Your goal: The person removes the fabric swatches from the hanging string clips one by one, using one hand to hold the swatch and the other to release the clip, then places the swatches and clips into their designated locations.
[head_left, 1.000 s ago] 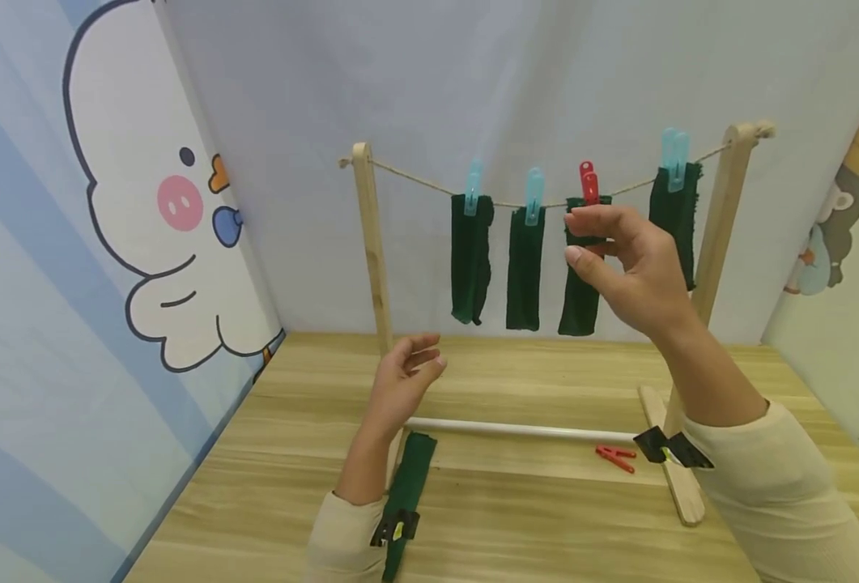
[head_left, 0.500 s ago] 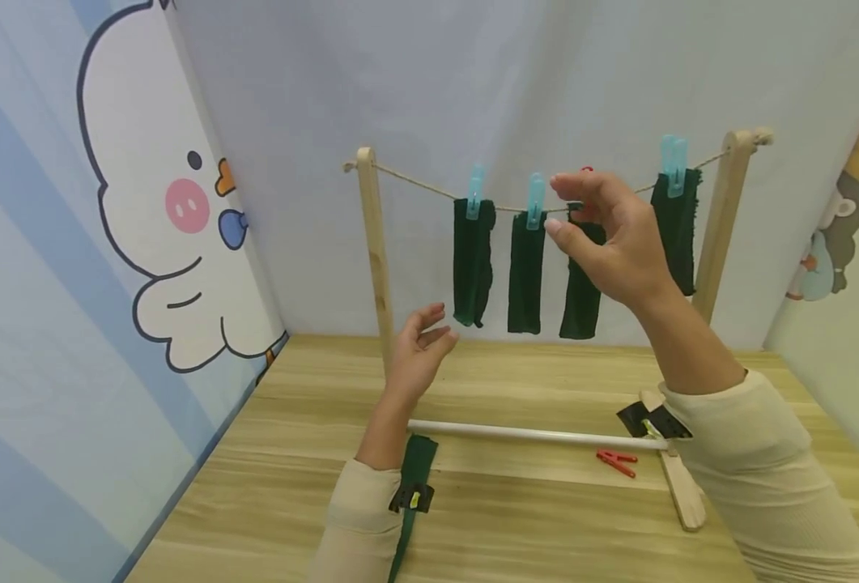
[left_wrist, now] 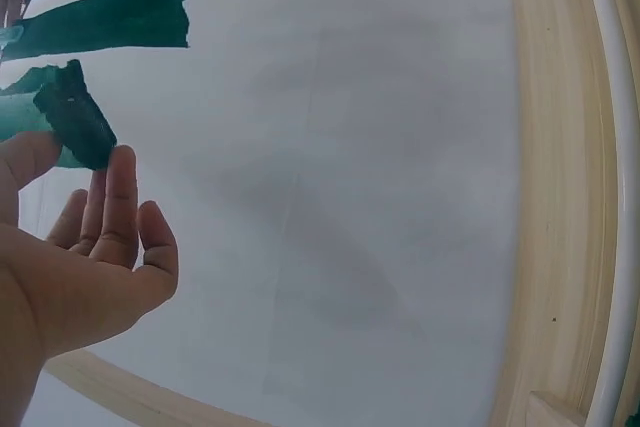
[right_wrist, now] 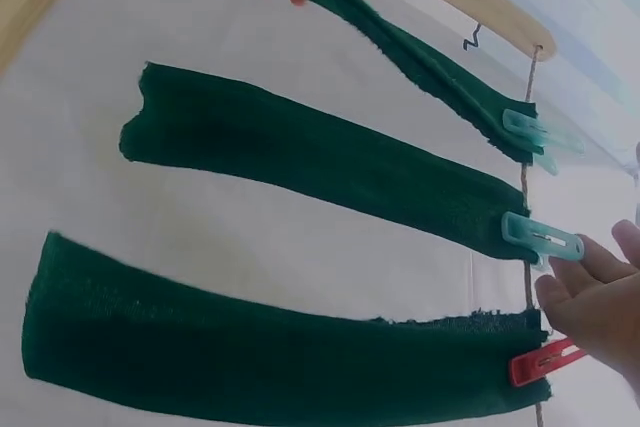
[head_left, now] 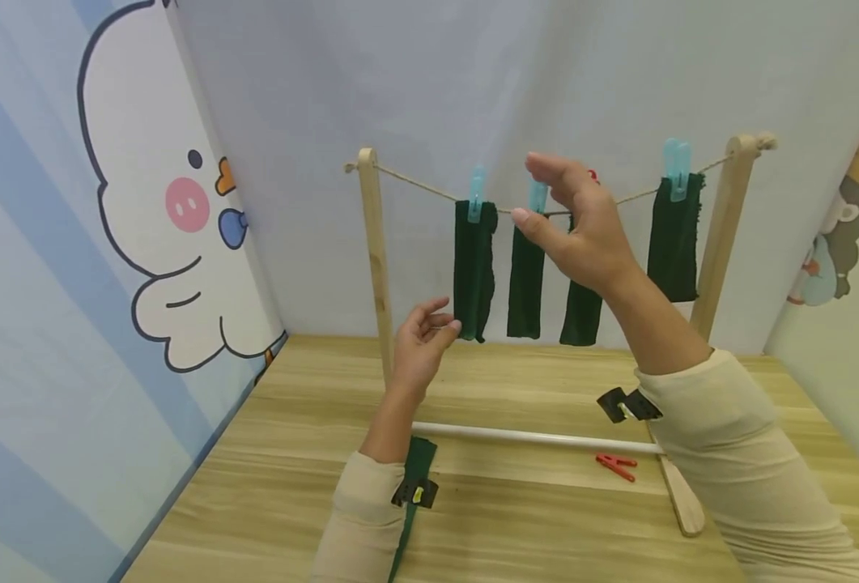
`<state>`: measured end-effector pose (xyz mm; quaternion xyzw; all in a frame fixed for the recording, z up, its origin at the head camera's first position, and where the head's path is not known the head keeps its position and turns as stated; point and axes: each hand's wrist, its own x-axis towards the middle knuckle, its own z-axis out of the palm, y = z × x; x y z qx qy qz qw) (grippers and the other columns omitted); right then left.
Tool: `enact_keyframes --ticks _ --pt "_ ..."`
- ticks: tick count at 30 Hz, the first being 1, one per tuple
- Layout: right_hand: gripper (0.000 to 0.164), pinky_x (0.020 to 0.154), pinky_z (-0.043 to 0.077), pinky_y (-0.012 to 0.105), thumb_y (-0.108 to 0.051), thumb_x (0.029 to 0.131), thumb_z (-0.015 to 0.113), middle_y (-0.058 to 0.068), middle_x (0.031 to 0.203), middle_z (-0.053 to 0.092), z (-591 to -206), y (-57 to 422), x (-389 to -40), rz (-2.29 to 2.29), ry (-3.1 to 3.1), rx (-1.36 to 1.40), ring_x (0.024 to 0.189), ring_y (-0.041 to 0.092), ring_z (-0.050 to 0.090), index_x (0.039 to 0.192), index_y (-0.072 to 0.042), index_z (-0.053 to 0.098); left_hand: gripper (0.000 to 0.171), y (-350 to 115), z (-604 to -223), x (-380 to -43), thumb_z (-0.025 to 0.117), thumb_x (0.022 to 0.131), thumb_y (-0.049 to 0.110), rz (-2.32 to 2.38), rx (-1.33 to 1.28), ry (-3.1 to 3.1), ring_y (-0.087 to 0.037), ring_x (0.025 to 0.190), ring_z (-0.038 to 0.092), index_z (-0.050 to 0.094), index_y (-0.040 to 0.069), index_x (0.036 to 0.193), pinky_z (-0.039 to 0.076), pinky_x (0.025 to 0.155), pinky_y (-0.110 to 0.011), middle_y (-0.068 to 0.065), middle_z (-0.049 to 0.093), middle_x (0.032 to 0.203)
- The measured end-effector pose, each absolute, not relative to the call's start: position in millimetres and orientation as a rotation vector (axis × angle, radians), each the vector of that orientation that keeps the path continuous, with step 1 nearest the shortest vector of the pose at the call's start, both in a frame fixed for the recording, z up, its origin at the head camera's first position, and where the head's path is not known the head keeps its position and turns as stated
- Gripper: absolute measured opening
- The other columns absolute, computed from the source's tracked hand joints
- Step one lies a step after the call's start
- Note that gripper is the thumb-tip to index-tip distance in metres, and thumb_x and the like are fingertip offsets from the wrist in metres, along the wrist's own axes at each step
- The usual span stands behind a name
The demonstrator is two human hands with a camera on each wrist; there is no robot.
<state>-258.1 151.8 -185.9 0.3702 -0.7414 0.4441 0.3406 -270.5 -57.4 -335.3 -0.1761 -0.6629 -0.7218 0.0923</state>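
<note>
Several dark green cloth strips hang from a rope (head_left: 422, 188) by clothespins. My left hand (head_left: 418, 352) is at the lower end of the leftmost strip (head_left: 474, 267), thumb and fingers apart on either side of its edge. That strip's top is held by a light blue clothespin (head_left: 476, 194). My right hand (head_left: 585, 231), thumb and fingers spread, is beside the second strip's blue clothespin (right_wrist: 542, 237); its fingertips are close to the pin's handle end. It partly covers the third strip (head_left: 582, 316) and its red clothespin (right_wrist: 545, 360) in the head view.
Two wooden posts (head_left: 375, 259) carry the rope, with a white rod (head_left: 538, 437) joining them low down. A loose red clothespin (head_left: 616, 465) and another green strip (head_left: 420, 457) lie on the wooden table (head_left: 531, 526). A fourth hung strip (head_left: 673, 243) is at the right.
My right hand has moved left and up from the red clothespin to the second blue one. My left hand has risen to the lower end of the leftmost strip.
</note>
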Motion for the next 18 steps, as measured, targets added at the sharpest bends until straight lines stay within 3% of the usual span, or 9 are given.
enact_keyframes --ticks 6,12,18 --pt "0.053 0.103 0.030 0.037 -0.006 0.087 0.063 0.013 0.136 0.046 -179 145 -264 1.157 -2.019 0.908 0.126 0.021 0.040 0.134 0.003 0.043 0.030 -61 -335 -266 0.061 0.088 0.001 -2.089 -0.641 -1.993 -0.013 0.074 0.058 0.057 -0.008 0.117 0.048 0.075 -0.028 -0.005 0.058 0.086" --pt "0.051 0.102 0.030 0.034 -0.015 0.089 0.063 0.011 0.134 0.048 -170 139 -276 1.129 -2.085 0.807 0.125 0.017 0.041 0.134 -0.001 0.045 0.022 -65 -335 -260 0.060 0.087 -0.001 -2.027 -0.661 -2.057 -0.010 0.077 0.057 0.061 -0.014 0.105 0.047 0.072 -0.024 -0.004 0.062 0.084" --pt "0.048 0.101 0.031 0.038 -0.024 0.090 0.061 0.013 0.129 0.053 -162 132 -284 1.077 -2.206 0.775 0.122 0.021 0.043 0.131 -0.002 0.050 0.018 -64 -335 -256 0.062 0.086 0.000 -1.994 -0.647 -2.078 -0.011 0.081 0.055 0.063 -0.013 0.099 0.046 0.073 -0.026 -0.003 0.062 0.085"
